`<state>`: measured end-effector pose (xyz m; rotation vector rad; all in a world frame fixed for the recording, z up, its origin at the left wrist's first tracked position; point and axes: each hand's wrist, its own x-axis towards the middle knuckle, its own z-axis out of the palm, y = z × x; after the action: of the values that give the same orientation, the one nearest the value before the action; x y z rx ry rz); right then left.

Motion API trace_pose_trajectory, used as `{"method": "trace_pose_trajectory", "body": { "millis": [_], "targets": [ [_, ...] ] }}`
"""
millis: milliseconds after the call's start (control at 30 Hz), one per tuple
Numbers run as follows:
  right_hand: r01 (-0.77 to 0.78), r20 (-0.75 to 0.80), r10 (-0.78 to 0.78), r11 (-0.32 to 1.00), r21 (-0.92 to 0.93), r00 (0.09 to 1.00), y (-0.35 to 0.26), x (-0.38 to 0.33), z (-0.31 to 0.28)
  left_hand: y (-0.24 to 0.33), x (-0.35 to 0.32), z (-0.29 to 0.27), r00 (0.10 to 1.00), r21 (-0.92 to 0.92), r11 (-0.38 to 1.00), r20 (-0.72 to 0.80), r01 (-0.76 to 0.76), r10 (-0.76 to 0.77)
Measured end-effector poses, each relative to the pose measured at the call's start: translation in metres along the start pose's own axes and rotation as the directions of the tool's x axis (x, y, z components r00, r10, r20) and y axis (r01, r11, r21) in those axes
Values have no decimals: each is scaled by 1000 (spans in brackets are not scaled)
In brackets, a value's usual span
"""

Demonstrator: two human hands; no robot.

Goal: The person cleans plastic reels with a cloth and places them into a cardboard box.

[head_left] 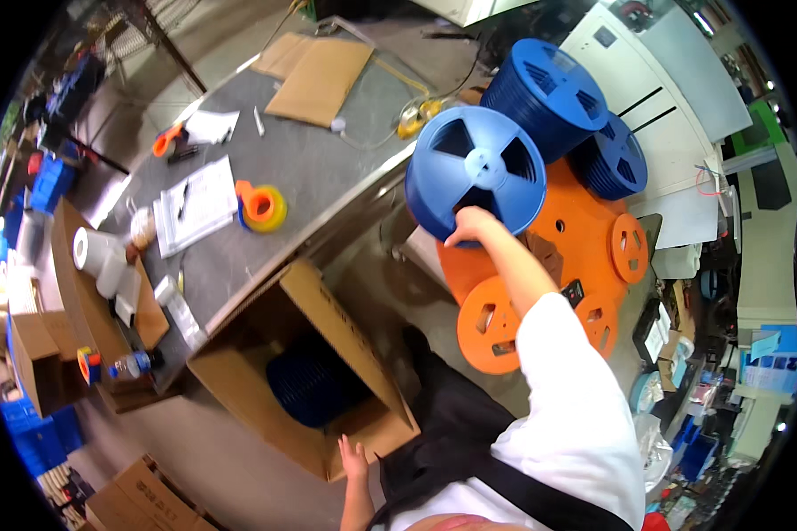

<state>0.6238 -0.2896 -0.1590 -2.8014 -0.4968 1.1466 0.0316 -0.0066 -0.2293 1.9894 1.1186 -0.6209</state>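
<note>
My right hand (475, 225) grips the near edge of a blue plastic reel (482, 161), its fingers in one of the reel's cut-outs and the thumb outside. This reel has a round hub and several wedge-shaped openings. Behind it rises a stack of blue reels (547, 119), with another blue stack (613, 159) to its right. Orange reels (489, 329) lie around and below them. Near the lower middle, my left hand (352, 457) is empty, fingers apart, beside the rim of a cardboard box (224, 382). Inside that box sits a dark blue reel stack (308, 382).
A grey worktable (314, 173) at the left carries flat cardboard (323, 80), papers (195, 205) and tape rolls (262, 209). Another carton (146, 500) stands on the floor at lower left. White cabinets (651, 97) stand behind the reels.
</note>
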Motion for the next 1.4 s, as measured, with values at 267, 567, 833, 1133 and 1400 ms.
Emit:
{"method": "trace_pose_trajectory", "body": {
  "millis": [267,567,833,1133,1400],
  "targets": [
    [-31,38,23,975,218,999,19,70,71,78,-15,3,986,-185,981,165,64,-33],
    [-69,-115,111,945,320,987,-20,-9,26,85,-26,-52,999,-117,992,1,40,-40],
    [65,-39,-120,220,973,992,-84,-154,-36,32,-9,-37,992,-275,953,-58,-126,114],
    [-92,-488,-443,-803,588,752,-189,-306,26,52,-23,-160,808,-410,740,-505,-534,304],
    [-351,-479,-680,-714,606,555,-231,-352,92,124,-110,-277,586,-171,761,-747,-626,314]
  ]
}}
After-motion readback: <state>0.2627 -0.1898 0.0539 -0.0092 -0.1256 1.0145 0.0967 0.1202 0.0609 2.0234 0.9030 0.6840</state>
